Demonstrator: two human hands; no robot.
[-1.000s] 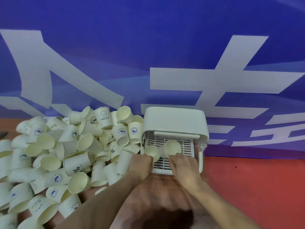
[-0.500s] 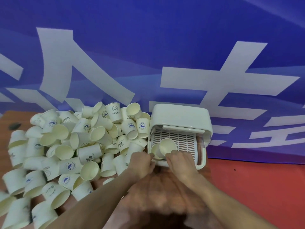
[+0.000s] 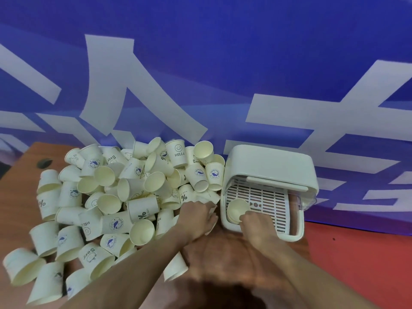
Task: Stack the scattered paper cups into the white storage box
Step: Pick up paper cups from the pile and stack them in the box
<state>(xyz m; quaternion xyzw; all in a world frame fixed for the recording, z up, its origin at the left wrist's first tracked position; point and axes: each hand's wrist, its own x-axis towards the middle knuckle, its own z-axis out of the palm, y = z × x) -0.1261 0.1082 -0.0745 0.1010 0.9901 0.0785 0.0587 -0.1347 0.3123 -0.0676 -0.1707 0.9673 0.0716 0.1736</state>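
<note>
The white storage box (image 3: 269,166) stands at the back edge of the table (image 3: 26,157), against the blue wall (image 3: 223,52), and the pile of cups (image 3: 116,197) fills the room on its left, so we have free space only near us. Our right hand (image 3: 256,224) holds a cup (image 3: 237,209) on the grid inside the box, and our left hand (image 3: 197,216) grips a cup (image 3: 208,198) just beside the box.

Both bare forearms reach forward, left hand (image 3: 198,216) curled in a grip, right hand (image 3: 258,224) grip curled alongside.
</note>
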